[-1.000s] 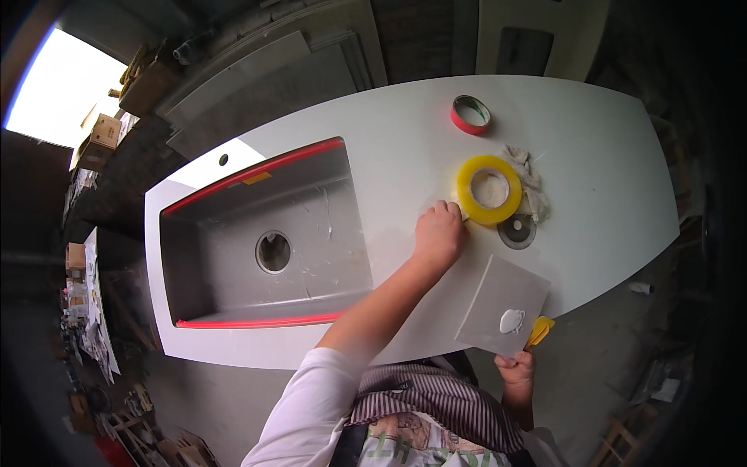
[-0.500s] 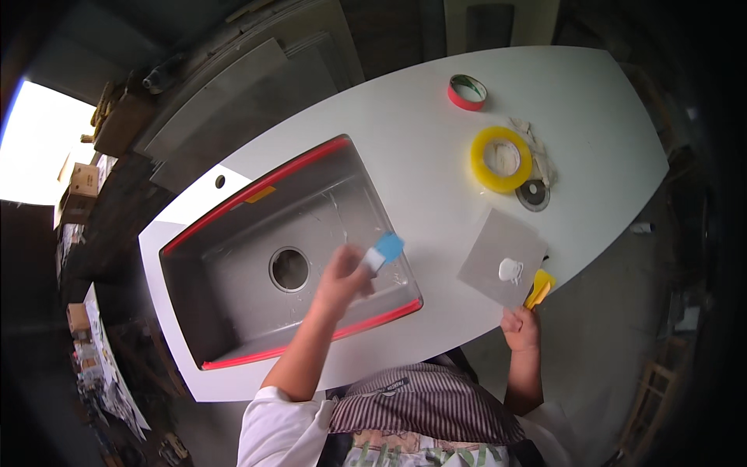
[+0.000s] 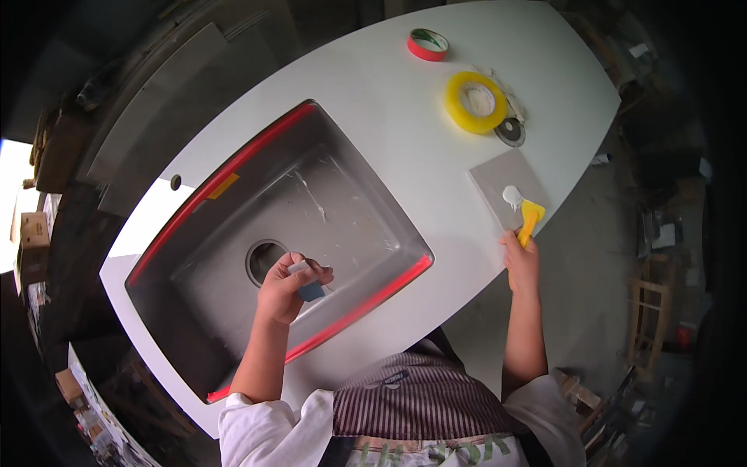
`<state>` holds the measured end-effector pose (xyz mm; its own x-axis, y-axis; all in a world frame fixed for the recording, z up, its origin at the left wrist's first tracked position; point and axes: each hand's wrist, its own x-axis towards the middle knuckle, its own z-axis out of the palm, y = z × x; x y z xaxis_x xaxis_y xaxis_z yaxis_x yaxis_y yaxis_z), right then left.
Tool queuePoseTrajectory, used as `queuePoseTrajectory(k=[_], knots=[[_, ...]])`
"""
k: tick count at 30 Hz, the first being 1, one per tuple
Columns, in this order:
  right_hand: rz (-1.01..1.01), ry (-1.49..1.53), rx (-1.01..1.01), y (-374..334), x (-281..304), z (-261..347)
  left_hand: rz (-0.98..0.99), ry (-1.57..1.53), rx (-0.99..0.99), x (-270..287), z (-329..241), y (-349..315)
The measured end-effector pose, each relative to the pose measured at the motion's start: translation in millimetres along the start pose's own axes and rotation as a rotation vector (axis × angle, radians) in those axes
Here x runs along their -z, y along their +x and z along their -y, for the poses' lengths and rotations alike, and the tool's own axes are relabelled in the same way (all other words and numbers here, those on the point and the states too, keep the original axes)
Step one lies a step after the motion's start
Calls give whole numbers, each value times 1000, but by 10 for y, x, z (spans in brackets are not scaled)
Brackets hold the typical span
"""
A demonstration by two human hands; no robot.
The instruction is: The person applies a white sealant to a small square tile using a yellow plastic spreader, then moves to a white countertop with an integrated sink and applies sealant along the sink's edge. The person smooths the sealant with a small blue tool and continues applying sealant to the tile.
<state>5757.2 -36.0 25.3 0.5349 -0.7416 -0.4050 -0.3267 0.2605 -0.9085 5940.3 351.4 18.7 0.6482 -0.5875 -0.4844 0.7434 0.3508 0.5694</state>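
Watching the left hand [image 3: 282, 292], it's away from the yellow tape roll [image 3: 455, 109] where it was a second ago and over the grey sink [image 3: 350, 198] now, about 8 o'clock from mid-view; its fingers are pinched narrow on a small blue-and-white piece [image 3: 312, 292], which hangs roughly 4 o'clock from the drain [image 3: 267, 253]; can't tell if it touches the steel. So I'd say the work in hand has shifted from the table [image 3: 389, 101] to the basin, with that piece out over it; red tape strips [image 3: 373, 302] run along the near and far edges. Right hand [image 3: 523, 261] is out at 3 o'clock, fingers wrapped round the handle of a yellow scraper [image 3: 532, 212]; the blade now overlaps the near edge of the grey board [image 3: 494, 173] at 2 o'clock, at about 5 o'clock from the blob of white paste [image 3: 512, 196]; can't tell if those fingers grip the board too. That yellow roll sits at 1 o'clock; the red tape roll [image 3: 428, 51] is nearer 12.
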Motion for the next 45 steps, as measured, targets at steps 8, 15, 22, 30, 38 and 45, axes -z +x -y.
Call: queuePoseTrajectory(k=[8, 15, 22, 30, 38, 45], knots=[[-201, -331, 106, -158, -101, 3, 58, 230, 250, -130, 126, 378], [-93, -341, 440, -355, -435, -303, 293, 512, 308, -391, 496, 870], [-159, -424, 581, -260, -597, -377, 355, 589, 386, -771, 746, 1064], [-167, -450, 566, -237, -548, -440, 301, 1020, 208, -1035, 796, 1077], [-143, -428, 583, -277, -593, -374, -23, 678, 18, -759, 496, 1519], [-146, -446, 569, -264, -574, -401, 117, 807, 104, -924, 694, 1250]])
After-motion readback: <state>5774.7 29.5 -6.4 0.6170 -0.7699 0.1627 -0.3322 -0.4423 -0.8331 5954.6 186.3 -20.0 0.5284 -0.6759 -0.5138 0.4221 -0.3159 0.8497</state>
